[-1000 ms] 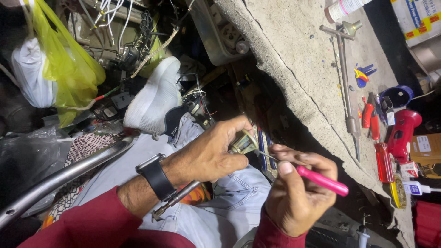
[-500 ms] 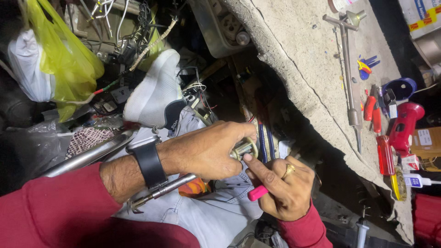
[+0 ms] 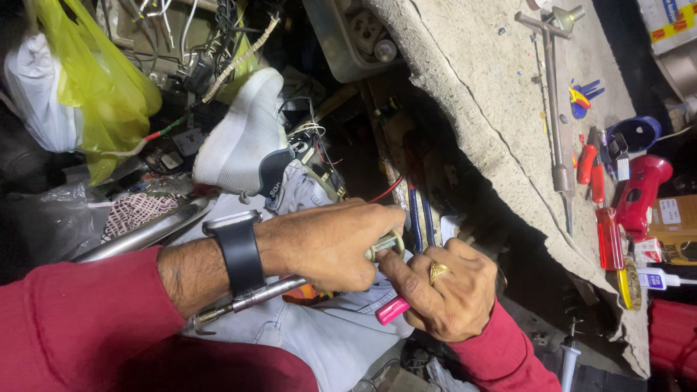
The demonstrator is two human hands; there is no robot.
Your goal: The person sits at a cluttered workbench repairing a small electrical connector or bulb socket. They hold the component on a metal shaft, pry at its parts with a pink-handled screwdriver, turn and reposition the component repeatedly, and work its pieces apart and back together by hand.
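Two hands meet over my lap, closer together than half a second ago. My left hand [image 3: 330, 243], with the dark watch [image 3: 236, 254] on its wrist, has its fingers curled tight around a small pale metal fitting [image 3: 385, 245], just as before; it has slid a little further right, so more of the red sleeve [image 3: 80, 319] fills the lower left. My right hand [image 3: 446, 290], gold ring [image 3: 438, 271] showing, has turned inward since a second ago: back then it held the pink tool [image 3: 392, 310] out to the right, now the tool is folded into the closed fingers and only its pink end pokes out at the lower left of the fist. That hand's forefinger touches the fitting from below.

One long metal rod [image 3: 250, 299] lies slanted across my jeans under the left wrist, unmoved. Beside the hands, two blue wires [image 3: 420, 218] and a thin red one run up into the dark gap under the concrete desk [image 3: 494, 94]. On the desk, well apart from my hands, the T-handled wrench [image 3: 552, 94], the red screwdrivers [image 3: 589, 163] and the red drill [image 3: 642, 192] lie where they did. My white shoe [image 3: 239, 138] and the yellow bag [image 3: 94, 80] sit upper left.
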